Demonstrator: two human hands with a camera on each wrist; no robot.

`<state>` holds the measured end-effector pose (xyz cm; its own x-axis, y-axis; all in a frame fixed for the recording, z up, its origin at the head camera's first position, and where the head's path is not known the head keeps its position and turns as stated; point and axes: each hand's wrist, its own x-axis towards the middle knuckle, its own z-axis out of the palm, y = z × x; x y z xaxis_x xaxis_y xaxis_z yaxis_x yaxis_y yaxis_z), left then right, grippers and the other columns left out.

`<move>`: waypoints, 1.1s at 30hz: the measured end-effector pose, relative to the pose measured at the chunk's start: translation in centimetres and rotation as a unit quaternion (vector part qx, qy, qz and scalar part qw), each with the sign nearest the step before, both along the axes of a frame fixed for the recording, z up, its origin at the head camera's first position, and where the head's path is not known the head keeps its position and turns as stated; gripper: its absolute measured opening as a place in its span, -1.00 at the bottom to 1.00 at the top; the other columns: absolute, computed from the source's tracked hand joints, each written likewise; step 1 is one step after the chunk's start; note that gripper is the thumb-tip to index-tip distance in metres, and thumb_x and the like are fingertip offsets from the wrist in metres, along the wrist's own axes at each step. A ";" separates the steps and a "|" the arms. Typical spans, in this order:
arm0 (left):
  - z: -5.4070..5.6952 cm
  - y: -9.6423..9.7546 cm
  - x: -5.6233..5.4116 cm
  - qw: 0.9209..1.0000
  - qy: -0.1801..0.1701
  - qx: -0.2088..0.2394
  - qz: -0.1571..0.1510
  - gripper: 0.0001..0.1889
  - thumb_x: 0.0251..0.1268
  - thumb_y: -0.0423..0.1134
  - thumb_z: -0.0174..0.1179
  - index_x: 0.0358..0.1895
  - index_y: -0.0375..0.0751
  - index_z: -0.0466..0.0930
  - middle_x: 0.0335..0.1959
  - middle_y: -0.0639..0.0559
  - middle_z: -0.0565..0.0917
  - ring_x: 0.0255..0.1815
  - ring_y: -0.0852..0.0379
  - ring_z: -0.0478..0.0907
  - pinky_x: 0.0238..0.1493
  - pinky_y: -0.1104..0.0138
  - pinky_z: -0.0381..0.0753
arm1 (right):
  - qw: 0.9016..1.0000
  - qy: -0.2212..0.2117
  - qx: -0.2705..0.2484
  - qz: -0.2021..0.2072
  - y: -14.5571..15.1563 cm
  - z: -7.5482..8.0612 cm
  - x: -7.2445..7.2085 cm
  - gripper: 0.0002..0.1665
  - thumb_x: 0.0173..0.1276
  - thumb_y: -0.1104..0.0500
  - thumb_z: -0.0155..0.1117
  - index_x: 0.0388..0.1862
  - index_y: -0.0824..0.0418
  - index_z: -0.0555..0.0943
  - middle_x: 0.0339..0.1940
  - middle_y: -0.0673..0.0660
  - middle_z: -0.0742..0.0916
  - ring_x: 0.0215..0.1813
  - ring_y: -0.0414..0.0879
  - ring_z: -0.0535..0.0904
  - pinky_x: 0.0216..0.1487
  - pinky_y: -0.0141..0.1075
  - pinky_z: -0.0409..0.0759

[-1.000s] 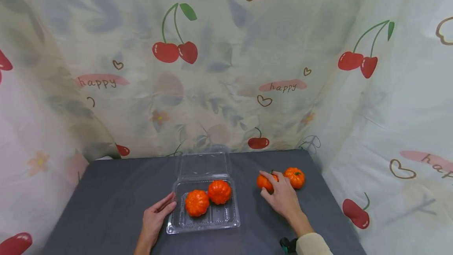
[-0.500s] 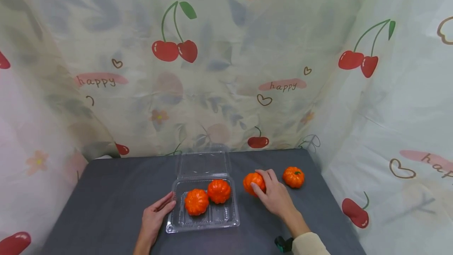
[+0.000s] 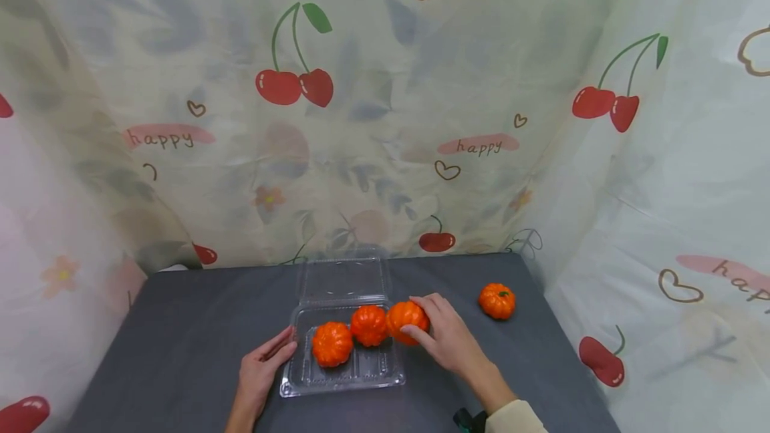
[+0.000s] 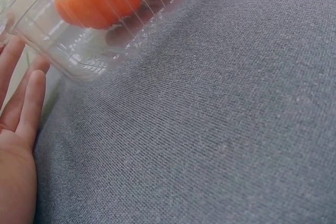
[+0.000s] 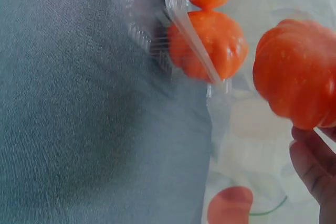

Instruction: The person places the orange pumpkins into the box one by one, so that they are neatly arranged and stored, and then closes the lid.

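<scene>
My right hand [image 3: 451,336] grips a small orange pumpkin [image 3: 406,322] at the right rim of a clear plastic clamshell box [image 3: 343,387]. In the right wrist view this held pumpkin [image 5: 299,72] is off the table, apart from the box wall. Two more pumpkins, one at the left [image 3: 332,344] and one further back [image 3: 369,325], sit in the box's tray. My left hand [image 3: 260,369] rests against the box's left side with its fingers fairly straight; the left wrist view shows those fingers [image 4: 32,100] beside the clear wall.
Another orange pumpkin [image 3: 496,301] with a green stem stands on the dark grey table [image 3: 198,333] at the right. The box's lid [image 3: 344,279] lies folded back behind the tray. A curtain [image 3: 361,186] printed with cherries hangs along the back and sides.
My right hand has picked up a pumpkin from beside the one at the right and carried it left to the box's rim. The left hand has stayed at the box.
</scene>
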<state>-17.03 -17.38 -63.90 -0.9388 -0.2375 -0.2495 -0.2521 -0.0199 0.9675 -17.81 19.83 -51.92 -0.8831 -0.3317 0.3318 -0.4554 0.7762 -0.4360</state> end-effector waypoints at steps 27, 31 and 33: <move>0.1 0.1 -0.1 1.000 0.011 0.004 0.001 -0.38 0.14 -0.09 0.53 0.30 -0.12 0.63 0.04 0.31 0.78 -0.01 0.54 0.69 0.00 0.66 0.60 | 0.995 -0.010 0.006 0.102 -4.7 -2.5 1.4 -0.41 0.44 -0.38 0.14 0.26 -0.10 0.56 -0.02 -0.14 0.61 -0.12 -0.28 0.56 -0.08 -0.36 0.67; -0.1 0.1 0.1 1.000 0.022 -0.001 0.007 -0.39 0.14 -0.10 0.53 0.29 -0.16 0.63 0.03 0.27 0.79 -0.02 0.54 0.69 0.00 0.65 0.61 | 0.995 -0.006 0.005 0.098 -4.9 -3.3 1.6 -0.43 0.43 -0.38 0.16 0.23 -0.09 0.57 -0.04 -0.15 0.62 -0.16 -0.29 0.56 -0.11 -0.38 0.65; -0.2 0.1 0.2 1.000 0.026 -0.001 0.010 -0.39 0.14 -0.11 0.53 0.28 -0.17 0.64 0.02 0.25 0.79 -0.02 0.52 0.70 0.00 0.63 0.62 | 0.996 -0.006 0.005 0.092 -5.0 -3.7 1.7 -0.43 0.43 -0.38 0.16 0.21 -0.08 0.58 -0.05 -0.16 0.62 -0.18 -0.30 0.56 -0.13 -0.40 0.63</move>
